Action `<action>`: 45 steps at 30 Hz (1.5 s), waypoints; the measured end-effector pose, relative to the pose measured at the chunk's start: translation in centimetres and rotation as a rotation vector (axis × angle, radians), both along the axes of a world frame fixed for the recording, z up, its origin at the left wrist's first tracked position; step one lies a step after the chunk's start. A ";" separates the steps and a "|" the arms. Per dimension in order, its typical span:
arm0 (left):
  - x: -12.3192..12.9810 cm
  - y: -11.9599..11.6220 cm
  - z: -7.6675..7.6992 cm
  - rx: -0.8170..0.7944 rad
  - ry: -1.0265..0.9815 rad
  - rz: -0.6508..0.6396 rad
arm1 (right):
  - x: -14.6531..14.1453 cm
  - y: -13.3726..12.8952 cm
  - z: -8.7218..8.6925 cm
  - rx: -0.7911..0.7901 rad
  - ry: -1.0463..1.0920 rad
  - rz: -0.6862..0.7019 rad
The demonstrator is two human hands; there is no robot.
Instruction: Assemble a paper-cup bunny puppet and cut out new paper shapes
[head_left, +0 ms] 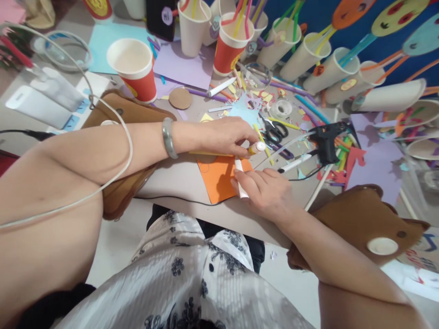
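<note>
My left hand (229, 136), with a stone bangle on its wrist, reaches over an orange sheet of paper (216, 180). Its bent fingers and thumb close on a short yellow-and-white tube (256, 147), whose white round end points right. My right hand (269, 192) comes from the lower right and grips a white marker (241, 180) between thumb and fingers, above the paper's right part. Its tip points up toward my left hand. Black-handled scissors (274, 131) lie just beyond the hands.
Paper scraps and straws surround a black glue gun (325, 144) on the right. Red cups (133, 75) and white cups (195, 29) with straws line the back. Brown felt pieces (353, 224) sit on both sides. A white cable (128, 141) crosses my left arm.
</note>
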State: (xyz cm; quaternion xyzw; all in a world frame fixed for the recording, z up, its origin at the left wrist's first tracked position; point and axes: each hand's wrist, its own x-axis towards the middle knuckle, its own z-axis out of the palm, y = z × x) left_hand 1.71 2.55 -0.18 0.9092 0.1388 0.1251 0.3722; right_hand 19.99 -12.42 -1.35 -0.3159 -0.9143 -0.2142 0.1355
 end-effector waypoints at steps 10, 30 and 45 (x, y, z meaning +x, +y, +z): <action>0.0 0.1 -0.2 0.015 -0.021 0.003 | -0.3 0.5 -0.3 0.006 0.000 -0.042; -0.1 -0.1 0.5 -0.018 0.028 -0.004 | 0.3 0.2 -0.4 -0.098 0.023 0.000; -0.1 -0.1 0.3 0.010 0.031 0.006 | 1.1 0.6 -0.2 -0.026 0.098 -0.014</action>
